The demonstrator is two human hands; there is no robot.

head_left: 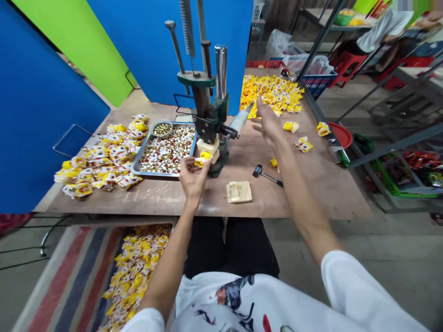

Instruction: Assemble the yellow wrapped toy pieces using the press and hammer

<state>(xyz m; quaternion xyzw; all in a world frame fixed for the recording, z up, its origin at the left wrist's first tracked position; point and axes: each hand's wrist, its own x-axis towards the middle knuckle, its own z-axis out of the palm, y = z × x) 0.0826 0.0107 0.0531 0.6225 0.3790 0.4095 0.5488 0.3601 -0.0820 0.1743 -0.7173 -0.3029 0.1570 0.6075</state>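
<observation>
Striped sack: at the near left, a red, blue and pale woven sack [65, 276] lies beside a mass of small yellow-and-white pieces [138, 258], below the table edge.
Block: a flat, cream rectangular block [239, 192] lies loose on the brown wooden tabletop [155, 198].
Hammer: a small black-headed hammer [270, 177] lies to its right, handle towards the right forearm.
Left hand: the left hand [192, 179] is nearly closed, thumb and fingertips pinching a small yellow-and-white moulded piece [204, 157] at the cream stacked blocks [204, 145] under the press (whether it is seated there, I cannot tell).
Tray: a shallow metal tray [155, 174] of small white-and-red parts is just left of that hand.
Press: the dark green upright hand press [204, 124] has a lever with a pale, wrapped grip [239, 121].
Right hand: the right hand [270, 122] is open, fingers spread beside the grip; it seems to hold nothing (blur hides whether a fingertip touches).
Heaps: yellow-and-white pieces lie left of the tray [100, 159] and beyond the lever [273, 92].
Risk: lowering the lever with the left fingertips so close under the ram could pinch them; a crooked piece could crack or mark, and a hasty grab could slip off the grip.
</observation>
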